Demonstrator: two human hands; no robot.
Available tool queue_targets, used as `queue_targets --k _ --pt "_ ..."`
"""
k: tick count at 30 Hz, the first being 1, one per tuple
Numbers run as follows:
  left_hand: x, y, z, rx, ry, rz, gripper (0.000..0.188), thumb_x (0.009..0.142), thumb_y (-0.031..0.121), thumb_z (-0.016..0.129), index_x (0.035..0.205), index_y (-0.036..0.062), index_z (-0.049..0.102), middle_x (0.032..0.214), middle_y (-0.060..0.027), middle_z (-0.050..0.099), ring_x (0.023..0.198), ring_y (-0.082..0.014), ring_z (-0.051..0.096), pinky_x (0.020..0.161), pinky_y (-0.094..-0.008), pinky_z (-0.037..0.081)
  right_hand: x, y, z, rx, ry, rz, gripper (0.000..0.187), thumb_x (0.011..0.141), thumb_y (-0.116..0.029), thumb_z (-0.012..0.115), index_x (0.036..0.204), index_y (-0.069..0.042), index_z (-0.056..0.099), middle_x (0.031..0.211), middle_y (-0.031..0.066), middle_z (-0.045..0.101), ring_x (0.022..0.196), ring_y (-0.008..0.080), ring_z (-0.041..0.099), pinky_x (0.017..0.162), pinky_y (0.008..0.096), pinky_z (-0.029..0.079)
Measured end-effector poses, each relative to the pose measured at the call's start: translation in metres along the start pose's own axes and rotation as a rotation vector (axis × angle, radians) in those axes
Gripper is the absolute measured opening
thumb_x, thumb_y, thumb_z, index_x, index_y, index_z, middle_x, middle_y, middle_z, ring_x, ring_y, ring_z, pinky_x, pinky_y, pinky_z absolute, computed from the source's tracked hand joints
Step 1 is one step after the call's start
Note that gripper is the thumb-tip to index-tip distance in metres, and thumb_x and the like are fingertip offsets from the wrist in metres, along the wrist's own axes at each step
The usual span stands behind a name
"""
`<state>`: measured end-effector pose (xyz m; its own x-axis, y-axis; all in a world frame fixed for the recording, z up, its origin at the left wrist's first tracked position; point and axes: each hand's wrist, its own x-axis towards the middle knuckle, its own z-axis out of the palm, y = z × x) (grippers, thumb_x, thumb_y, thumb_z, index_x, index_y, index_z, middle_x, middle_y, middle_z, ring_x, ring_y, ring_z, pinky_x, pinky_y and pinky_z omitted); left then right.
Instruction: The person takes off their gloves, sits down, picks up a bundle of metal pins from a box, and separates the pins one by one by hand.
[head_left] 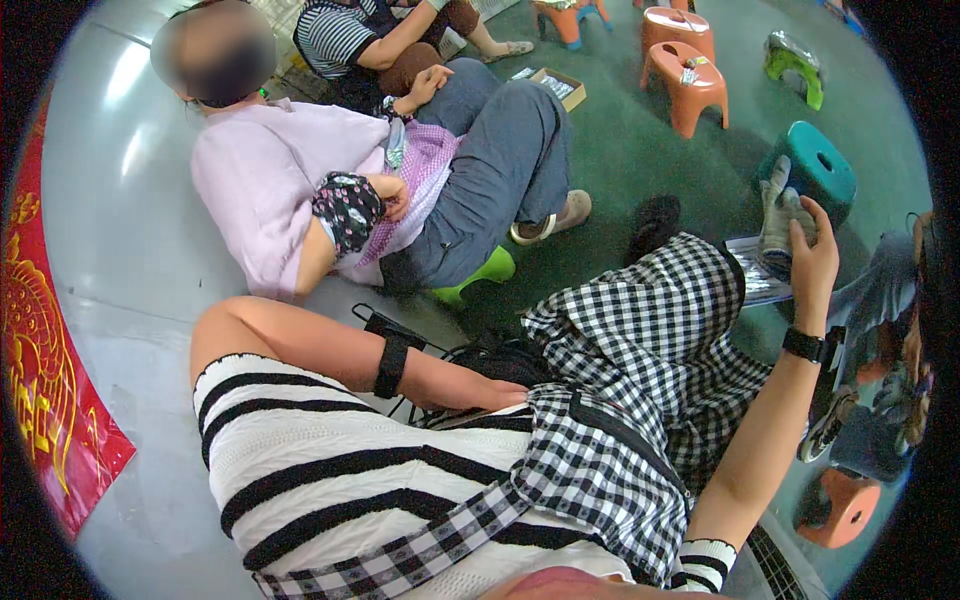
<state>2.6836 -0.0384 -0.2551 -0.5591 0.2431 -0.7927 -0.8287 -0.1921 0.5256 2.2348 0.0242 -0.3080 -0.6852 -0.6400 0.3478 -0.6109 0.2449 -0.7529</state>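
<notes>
My right hand [816,248] is raised at the right, with its fingers against a grey work glove [779,225] that has a dark cuff. The glove's fingers point up, toward the teal stool. Just below the glove lie shiny silver packets [765,285], partly covered by it and by my apron. My left hand [490,392] rests at my waist, next to the black-and-white checked apron [640,330]; its fingertips are hidden there. Black straps circle both my forearms.
A seated person [290,190] in a pink top is at the left, another person [350,40] beyond. Orange stools [690,85], a teal stool [815,165], a green stool [793,70] and a small box [560,88] stand on the green floor. Another orange stool [840,508] is lower right.
</notes>
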Motion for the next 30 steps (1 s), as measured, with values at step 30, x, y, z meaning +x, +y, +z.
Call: queue_targets --k 30 --pt "0.0048 0.0009 -0.0035 -0.176 -0.11 -0.05 0.071 0.097 0.05 0.029 0.146 0.004 0.005 0.152 -0.0039 0.012 0.137 -0.0145 0.016 0.111 -0.0297 0.015 -0.0015 -0.0037 0.0 0.048 -0.007 0.001 0.033 0.086 -0.008 0.058 0.119 -0.007 0.055 0.113 0.0126 0.062 0.102 0.0214 0.059 0.087 0.031 0.044"
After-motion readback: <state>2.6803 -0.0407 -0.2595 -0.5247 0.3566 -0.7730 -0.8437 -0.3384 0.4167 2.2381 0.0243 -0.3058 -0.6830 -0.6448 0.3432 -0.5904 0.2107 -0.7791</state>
